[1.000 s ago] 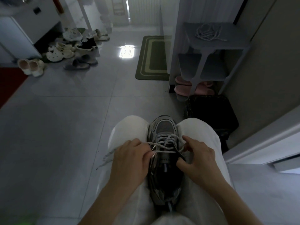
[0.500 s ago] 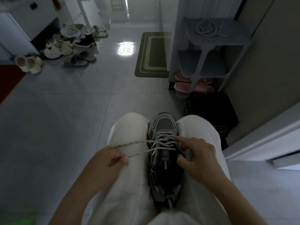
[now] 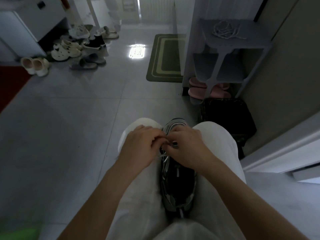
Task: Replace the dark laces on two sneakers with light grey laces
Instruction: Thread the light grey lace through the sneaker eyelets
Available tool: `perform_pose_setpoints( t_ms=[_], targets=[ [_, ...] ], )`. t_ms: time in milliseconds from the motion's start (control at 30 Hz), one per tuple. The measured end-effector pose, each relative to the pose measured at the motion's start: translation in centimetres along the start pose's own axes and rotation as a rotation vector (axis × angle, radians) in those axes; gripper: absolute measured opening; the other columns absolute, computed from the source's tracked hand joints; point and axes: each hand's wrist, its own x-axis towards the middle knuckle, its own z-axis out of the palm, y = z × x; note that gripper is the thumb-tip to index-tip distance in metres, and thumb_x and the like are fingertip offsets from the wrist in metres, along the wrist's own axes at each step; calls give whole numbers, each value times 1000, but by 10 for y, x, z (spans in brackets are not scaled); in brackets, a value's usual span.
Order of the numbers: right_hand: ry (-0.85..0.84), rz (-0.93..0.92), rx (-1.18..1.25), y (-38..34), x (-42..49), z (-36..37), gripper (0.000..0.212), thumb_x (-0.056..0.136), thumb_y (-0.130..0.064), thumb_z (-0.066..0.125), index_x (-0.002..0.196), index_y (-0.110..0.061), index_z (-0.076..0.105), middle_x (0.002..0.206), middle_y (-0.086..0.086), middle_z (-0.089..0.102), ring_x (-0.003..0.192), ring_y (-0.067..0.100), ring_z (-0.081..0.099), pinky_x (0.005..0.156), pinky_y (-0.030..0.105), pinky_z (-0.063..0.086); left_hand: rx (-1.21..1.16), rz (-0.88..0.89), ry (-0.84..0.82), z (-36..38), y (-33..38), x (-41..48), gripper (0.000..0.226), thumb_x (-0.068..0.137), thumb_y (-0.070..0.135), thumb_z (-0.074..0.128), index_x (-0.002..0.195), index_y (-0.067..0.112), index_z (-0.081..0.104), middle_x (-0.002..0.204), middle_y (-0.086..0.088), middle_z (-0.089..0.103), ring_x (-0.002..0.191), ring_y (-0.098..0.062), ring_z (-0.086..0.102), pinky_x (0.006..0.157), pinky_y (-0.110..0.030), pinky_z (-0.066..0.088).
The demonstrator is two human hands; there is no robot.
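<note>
We get one view only: head-worn wide-angle, facing forward and down, close above the left hand (image 3: 138,148) and right hand (image 3: 188,146) over the lap (image 3: 138,196); floor (image 3: 69,118) and shelf (image 3: 233,44) sit farther off.

My grey plastic shoe rack (image 3: 225,47) stands by the wall. Pink slippers (image 3: 197,91) sit on its bottom tier. A black patterned bag (image 3: 225,118) lies just nearer me, a green striped doormat (image 3: 164,58) just left, and a heap of pale clogs and sandals (image 3: 65,50) far left.
</note>
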Motion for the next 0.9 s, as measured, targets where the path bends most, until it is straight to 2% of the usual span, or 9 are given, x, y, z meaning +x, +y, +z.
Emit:
perform_pose_setpoints(
  t_ms=[100, 200, 300, 433, 567, 633, 700, 800, 900],
  targets=[
    [-48, 36, 259, -5, 19, -16, 37, 77, -42, 49, 60, -11, 58, 69, 9, 60, 71, 19, 57, 65, 35, 43, -60, -41, 66, -16, -9, 1, 41, 79, 50, 46, 88, 21, 74, 81, 3, 70, 76, -12, 59, 70, -25, 44],
    [-58, 158, 608, 0, 26, -39, 33, 87, -20, 61, 70, 9, 58, 59, 12, 45, 55, 15, 40, 57, 30, 32, -94, -76, 129, -30, -31, -11, 42, 80, 48, 44, 89, 19, 74, 77, 7, 70, 74, -4, 58, 68, -8, 39],
    [2, 216, 737, 1, 29, -55, 35, 87, -28, 63, 73, 4, 64, 63, 10, 45, 56, 17, 39, 59, 29, 32, -129, -166, 131, -33, -46, -22, 37, 80, 46, 52, 90, 18, 74, 77, 17, 65, 76, 5, 57, 66, -1, 37],
    [118, 214, 844, -12, 38, -68, 26, 85, -33, 65, 72, -11, 69, 69, 6, 57, 68, 13, 50, 71, 29, 41, -115, -269, 135, -29, -57, -28, 12, 82, 26, 69, 89, 18, 75, 81, 12, 67, 73, -2, 59, 63, -6, 39],
    [170, 200, 871, -20, 45, -81, 26, 85, -36, 65, 67, -17, 68, 61, -12, 63, 68, 5, 56, 79, 33, 46, -92, -350, 104, -29, -63, -30, 12, 82, 18, 71, 92, 15, 75, 82, 7, 69, 73, -13, 63, 64, -12, 40],
    [193, 213, 878, -23, 46, -88, 27, 87, -37, 61, 67, -20, 66, 56, -18, 59, 63, -3, 53, 78, 28, 42, -100, -368, 104, -29, -67, -30, 11, 81, 17, 71, 91, 14, 75, 83, 2, 71, 72, -16, 63, 64, -17, 43],
    [233, 216, 911, -23, 48, -95, 31, 87, -37, 60, 60, -24, 67, 60, -17, 60, 67, -1, 53, 83, 30, 41, -85, -390, 77, -27, -71, -30, 10, 82, 18, 70, 90, 14, 75, 83, 0, 72, 74, -18, 64, 67, -24, 46],
    [268, 200, 954, -21, 51, -106, 31, 86, -39, 61, 59, -27, 69, 61, -16, 62, 71, 2, 55, 95, 40, 45, -94, -419, 61, -25, -77, -30, 8, 81, 19, 71, 87, 15, 75, 81, 1, 72, 75, -18, 65, 67, -24, 45],
    [210, 120, 858, -28, 52, -114, 23, 90, -36, 59, 71, -25, 66, 55, -20, 60, 55, -9, 54, 82, 32, 49, -162, -414, 106, -27, -72, -25, 5, 80, 18, 72, 84, 20, 74, 78, 4, 70, 70, -18, 63, 66, -25, 43]
  ],
)
